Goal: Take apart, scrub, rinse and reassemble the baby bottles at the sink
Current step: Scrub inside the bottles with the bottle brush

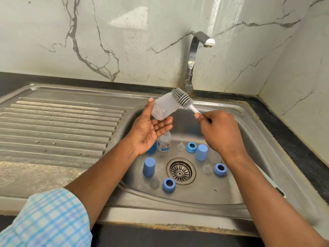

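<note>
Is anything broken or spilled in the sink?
Nothing broken or spilled. The blue collars, caps and clear nipples lie loose in the sink, taken apart for washing. Only brown stains around the faucet base look grimy.

I see the left hand [147, 129], palm up with fingers straight, cradling a frosted translucent plastic baby bottle [163, 108] above the round steel drain strainer [179, 172]. The right hand [220, 131] grips the white handle of a grey silicone bristle brush [181, 98], whose head lies against the bottle's far end. Around the strainer stand blue plastic caps [148, 166], blue collar rings [168, 184] and clear teats [154, 182].
</note>
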{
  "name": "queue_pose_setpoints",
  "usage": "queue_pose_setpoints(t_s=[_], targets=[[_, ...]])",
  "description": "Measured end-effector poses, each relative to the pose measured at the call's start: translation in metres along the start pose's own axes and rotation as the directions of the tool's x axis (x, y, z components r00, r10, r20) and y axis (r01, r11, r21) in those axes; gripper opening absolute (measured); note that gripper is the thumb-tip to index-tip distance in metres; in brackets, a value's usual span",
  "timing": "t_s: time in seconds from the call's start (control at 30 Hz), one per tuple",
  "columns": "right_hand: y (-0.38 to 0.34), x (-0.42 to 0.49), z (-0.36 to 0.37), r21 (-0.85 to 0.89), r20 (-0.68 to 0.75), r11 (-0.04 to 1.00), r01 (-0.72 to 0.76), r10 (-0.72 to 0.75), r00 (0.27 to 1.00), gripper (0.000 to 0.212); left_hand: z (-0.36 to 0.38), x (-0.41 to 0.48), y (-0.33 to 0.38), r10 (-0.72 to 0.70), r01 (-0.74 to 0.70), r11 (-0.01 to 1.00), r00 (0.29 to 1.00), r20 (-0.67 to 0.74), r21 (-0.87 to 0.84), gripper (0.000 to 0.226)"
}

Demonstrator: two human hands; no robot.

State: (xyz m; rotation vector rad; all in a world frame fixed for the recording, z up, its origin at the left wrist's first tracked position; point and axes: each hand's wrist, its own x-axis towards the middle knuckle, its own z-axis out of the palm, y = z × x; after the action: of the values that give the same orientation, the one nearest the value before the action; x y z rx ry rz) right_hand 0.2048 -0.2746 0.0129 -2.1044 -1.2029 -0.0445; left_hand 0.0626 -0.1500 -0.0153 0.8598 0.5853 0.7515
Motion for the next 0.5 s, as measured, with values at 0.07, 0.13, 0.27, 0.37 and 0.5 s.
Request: queue_pose_setpoints(t_s=[0.07,0.13,0.27,0.37,0.5], targets=[[0.003,0.0,-0.002,0.008,0.003,1.0,-0.024,0.024,1.0,0.047,0.001,0.001,-0.002,-0.006,0.006,1.0,1.0,-0.002,-0.006,0.047],[-0.003,-0.006,-0.001,0.032,0.087,0.999,0.023,-0.026,0.996,0.048,0.0,0.001,-0.002,-0.005,0.004,0.999,1.0,-0.019,-0.039,0.046],[-0.019,-0.016,0.005,-0.002,0.2,0.991,0.133,-0.13,0.971,0.05,-0.004,0.004,0.002,-0.008,0.001,0.994,0.998,-0.055,-0.114,0.046],[-0.011,-0.008,0.003,-0.029,0.11,0.998,0.049,-0.045,0.993,0.048,-0.004,0.003,0.002,-0.027,0.022,0.996,0.998,-0.05,-0.091,0.054],[0.003,-0.001,0.001,0.005,0.04,1.0,-0.031,0.031,0.999,0.049,-0.001,0.001,0.0,-0.051,0.05,0.997,0.999,-0.013,-0.051,0.058]])
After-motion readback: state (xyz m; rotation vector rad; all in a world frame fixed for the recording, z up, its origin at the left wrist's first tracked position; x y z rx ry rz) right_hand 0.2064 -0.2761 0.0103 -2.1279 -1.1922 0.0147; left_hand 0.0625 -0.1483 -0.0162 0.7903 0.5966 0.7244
